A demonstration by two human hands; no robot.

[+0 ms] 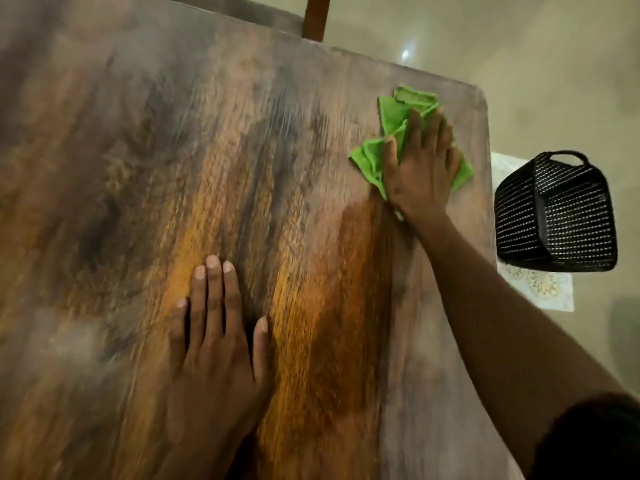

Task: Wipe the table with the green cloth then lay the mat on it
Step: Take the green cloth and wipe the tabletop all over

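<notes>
We're on the wipe step; mat isn't laid yet. Surface [104,168] is big, wood-grain, with lots of open room to our left and far side. Right edge and far-right corner are close to the cloth, so that's the risk: a stroke running outward could drag the green cloth [394,116] off the edge, toward the black basket [557,213] on the floor beside it. Right hand [420,174] lies flat on the bunched cloth, grip spread and pressing, not pinching. Loose folds could slip out. Left hand [216,341] is flat on the surface mid-table, fingers straight, bracing. Best to sweep inward.
</notes>
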